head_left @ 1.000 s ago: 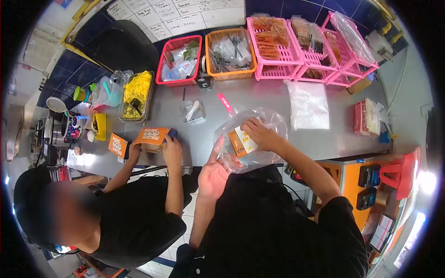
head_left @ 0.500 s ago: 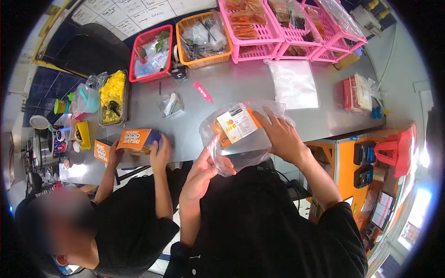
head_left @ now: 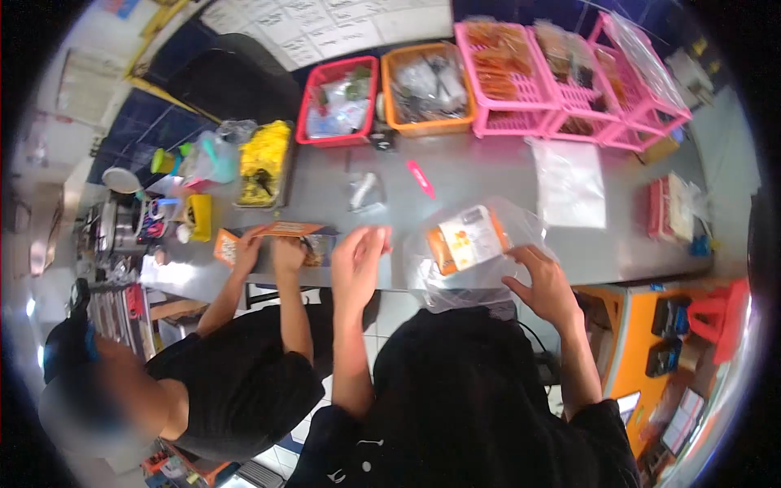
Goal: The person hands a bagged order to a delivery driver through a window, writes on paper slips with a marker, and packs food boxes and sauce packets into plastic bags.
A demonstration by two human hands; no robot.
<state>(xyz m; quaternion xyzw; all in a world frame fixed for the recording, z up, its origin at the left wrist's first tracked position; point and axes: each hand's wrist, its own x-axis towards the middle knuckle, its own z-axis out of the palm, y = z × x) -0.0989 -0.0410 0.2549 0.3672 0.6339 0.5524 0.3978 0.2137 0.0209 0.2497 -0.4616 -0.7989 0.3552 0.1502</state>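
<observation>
A clear plastic bag (head_left: 423, 281) lies at the counter's front edge. In it is an orange food box (head_left: 444, 250) with a white printed label (head_left: 470, 241) across it. My right hand (head_left: 547, 285) is at the bag's right side, thumb and fingers apart, fingertips at the plastic near the box corner. Left of the bag, my left hand (head_left: 356, 264) is raised off it, holding nothing, its fingers loosely bent and apart from the thumb. To my left, a co-worker's hands (head_left: 286, 255) hold an orange printed box (head_left: 297, 228) with its lid raised.
Another orange box (head_left: 226, 246) is beside the co-worker. On the steel counter (head_left: 488, 175) are a pink marker-like item (head_left: 421, 179), a small clear packet (head_left: 366, 192), white plastic sheets (head_left: 569, 183) and a tray of yellow food (head_left: 264, 163). Behind stand a red basket (head_left: 311, 137), an orange basket (head_left: 431, 128) and pink racks (head_left: 514, 122).
My left hand has let go of the bag and moved left and up. My right hand has shifted to the bag's right edge. The co-worker's box lid has been lifted. The camera view has shifted.
</observation>
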